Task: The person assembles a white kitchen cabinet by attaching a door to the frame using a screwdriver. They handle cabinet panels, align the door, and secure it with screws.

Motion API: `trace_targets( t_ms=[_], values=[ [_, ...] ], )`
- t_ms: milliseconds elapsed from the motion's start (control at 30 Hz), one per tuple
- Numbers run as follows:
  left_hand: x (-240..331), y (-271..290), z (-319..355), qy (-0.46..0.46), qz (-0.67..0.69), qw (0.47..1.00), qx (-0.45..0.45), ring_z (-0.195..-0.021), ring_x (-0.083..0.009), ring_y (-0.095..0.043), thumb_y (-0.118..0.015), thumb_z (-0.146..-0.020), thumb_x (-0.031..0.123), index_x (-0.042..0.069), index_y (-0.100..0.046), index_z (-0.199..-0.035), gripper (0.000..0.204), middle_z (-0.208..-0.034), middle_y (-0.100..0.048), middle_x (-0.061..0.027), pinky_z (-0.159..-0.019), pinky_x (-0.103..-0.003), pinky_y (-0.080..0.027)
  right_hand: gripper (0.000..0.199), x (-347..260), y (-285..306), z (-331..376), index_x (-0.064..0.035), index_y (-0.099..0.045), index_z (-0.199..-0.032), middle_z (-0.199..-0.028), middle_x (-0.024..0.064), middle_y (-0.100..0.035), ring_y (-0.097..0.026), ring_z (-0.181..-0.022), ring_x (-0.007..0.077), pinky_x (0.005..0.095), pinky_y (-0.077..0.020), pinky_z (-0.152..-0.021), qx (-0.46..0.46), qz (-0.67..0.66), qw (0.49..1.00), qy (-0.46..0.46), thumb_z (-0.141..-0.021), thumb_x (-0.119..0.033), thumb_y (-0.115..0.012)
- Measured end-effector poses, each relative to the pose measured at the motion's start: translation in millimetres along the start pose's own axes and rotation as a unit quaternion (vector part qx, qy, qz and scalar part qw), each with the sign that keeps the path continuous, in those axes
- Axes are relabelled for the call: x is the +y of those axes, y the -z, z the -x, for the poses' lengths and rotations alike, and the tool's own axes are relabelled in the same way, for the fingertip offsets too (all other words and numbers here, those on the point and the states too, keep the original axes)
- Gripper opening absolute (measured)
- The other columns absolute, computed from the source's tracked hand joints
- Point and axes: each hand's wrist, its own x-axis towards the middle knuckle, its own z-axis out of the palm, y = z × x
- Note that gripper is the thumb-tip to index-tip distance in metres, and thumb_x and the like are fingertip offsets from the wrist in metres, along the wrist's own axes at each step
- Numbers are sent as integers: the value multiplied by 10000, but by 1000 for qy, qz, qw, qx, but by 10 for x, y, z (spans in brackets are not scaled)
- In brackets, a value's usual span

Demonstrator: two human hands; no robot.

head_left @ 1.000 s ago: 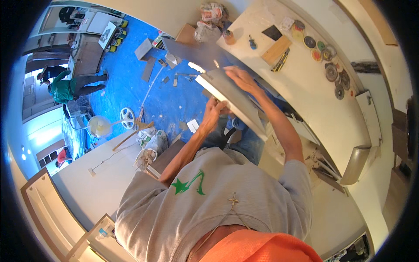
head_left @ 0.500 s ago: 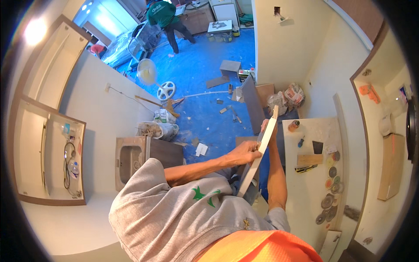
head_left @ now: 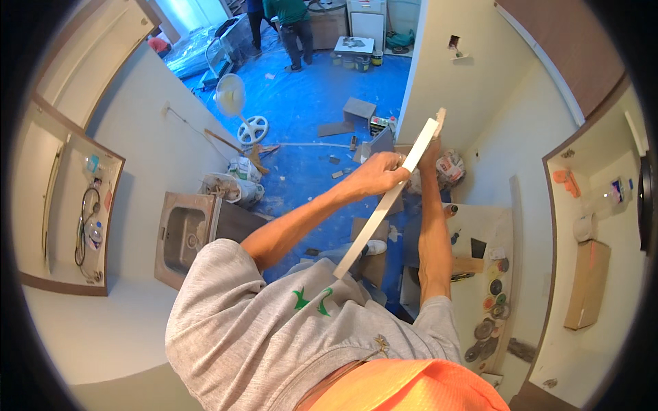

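Note:
A long, pale wooden strip (head_left: 379, 214) slants in front of me, its near end against my grey shirt and its far end pointing up to the right. My left hand (head_left: 379, 172) grips it in the upper half, fingers closed over its edge. Close to the far end, my right hand (head_left: 430, 152) holds it from the right side; the strip hides most of those fingers. A narrow, rough-ended piece of wood (head_left: 441, 122) shows just behind the strip's tip. Whether it is part of the same strip, I cannot tell.
A white counter (head_left: 473, 222) with several round discs (head_left: 485, 329) stands at right. On the left are a steel sink (head_left: 185, 236), sacks (head_left: 233, 188) and a fan (head_left: 230, 94). Board offcuts lie on blue floor sheeting (head_left: 308, 116). Two people (head_left: 291, 34) stand far off; another bends at far left.
Both hands have lifted the wooden strip up and away from my body, and more of its length shows. My view has shifted slightly. A second standing person has appeared at the back.

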Motion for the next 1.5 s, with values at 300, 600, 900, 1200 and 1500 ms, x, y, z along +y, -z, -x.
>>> trace_targets(
  t_ms=[300, 600, 900, 1200, 1500],
  values=[
    [213, 1280, 841, -210, 134, 968, -19, -1140, -318, -621, -555, -900, 672, 17, -359, -1467, 889, -1239, -603, -214, -981, -483, -517, 447, -951, -446, -764, -48, -518, -692, -579, 146, -550, -502, -524, 208, 312, -439, -542, 53, -42, 984, 164, -1009, -330, -377],
    [-1514, 354, 1240, -173, -65, 923, 338, -1285, -299, -484, -744, -885, 346, 76, -499, -1396, 628, -1372, -533, -155, -1109, -451, -357, 299, -2324, -852, -843, -56, -511, -887, -776, 106, -536, -542, -727, 208, 348, -497, -680, 112, 127, 940, 295, -988, -300, -372],
    [-1524, -359, 116, -299, 37, 749, 591, -854, -229, -576, -313, -1068, 543, -96, -572, -1050, 690, -1024, -634, -167, -734, -356, -501, 492, -2642, -697, -509, -27, -596, -1060, -936, 147, -659, -596, -911, 352, 473, -444, -854, 315, 215, 899, 214, -1050, -413, -291],
    [-139, 6, 206, -290, 53, 769, 567, -918, -226, -585, -248, -1030, 654, -72, -548, -1150, 794, -1070, -602, -159, -770, -360, -517, 747, -3759, -275, 309, 20, -662, -930, -862, 185, -681, -610, -812, 336, 420, -455, -804, 97, 252, 939, 213, -967, -679, -400],
    [373, 102, 37, -363, -41, 850, 379, -763, -106, -499, -361, -1073, 503, -3, -550, -967, 551, -838, -520, -14, -663, -281, -434, 866, -4018, 355, 141, 32, -426, -1389, -1411, 210, -376, -305, -1361, 363, 509, -265, -1110, 47, 189, 970, 148, -930, -702, -457]
  ],
)
